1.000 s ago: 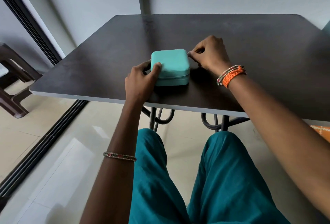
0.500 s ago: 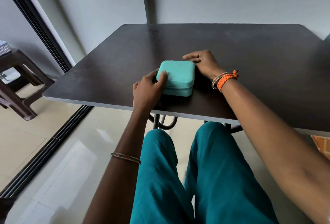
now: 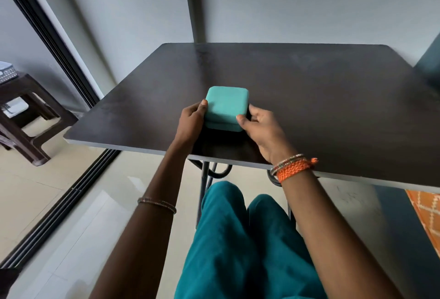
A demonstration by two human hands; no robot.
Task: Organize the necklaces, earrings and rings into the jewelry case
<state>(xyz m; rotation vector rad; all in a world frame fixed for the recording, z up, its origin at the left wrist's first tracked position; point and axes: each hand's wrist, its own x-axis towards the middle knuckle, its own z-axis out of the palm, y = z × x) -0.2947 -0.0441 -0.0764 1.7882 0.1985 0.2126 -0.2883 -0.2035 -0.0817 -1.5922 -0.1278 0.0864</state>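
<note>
Two hands flank one closed teal jewelry case (image 3: 226, 108) | case sits between them on the dark table (image 3: 333, 98), near its front edge | left hand (image 3: 190, 122) grips the case's left side, thumb on the lid edge | right hand (image 3: 259, 127) holds the right front corner, thumb against it, fingers curled behind

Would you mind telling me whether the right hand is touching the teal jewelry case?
Touching. The head view shows the right hand with its thumb pressed on the near right corner of the jewelry case.
</note>
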